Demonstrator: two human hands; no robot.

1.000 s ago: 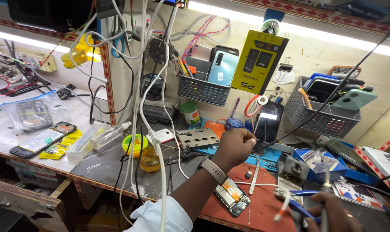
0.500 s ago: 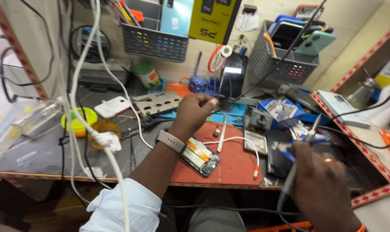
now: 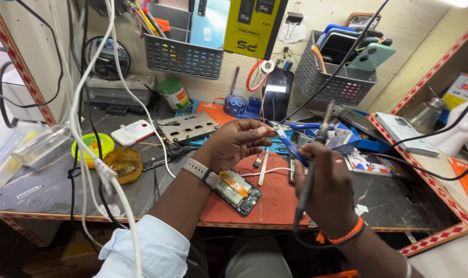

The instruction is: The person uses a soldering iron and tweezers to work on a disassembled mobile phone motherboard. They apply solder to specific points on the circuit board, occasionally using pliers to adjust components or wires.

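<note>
Soldering iron [image 3: 316, 154] upright in right hand [image 3: 329, 188], fist closed round it, above red mat [image 3: 275, 198]. Left hand [image 3: 236, 143] pinches blue-handled pliers [image 3: 290, 136]. Opened phone [image 3: 237, 191] lies under left wrist.

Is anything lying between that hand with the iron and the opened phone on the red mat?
Nothing visible. The right hand holds the soldering iron above bare red mat; the opened phone lies beside the left hand's wrist.

The single head camera looks down and forward from close above the red work mat [image 3: 275, 198], facing the back wall with its grey baskets [image 3: 185, 56], both hands near the centre, with no second view to share.
</note>
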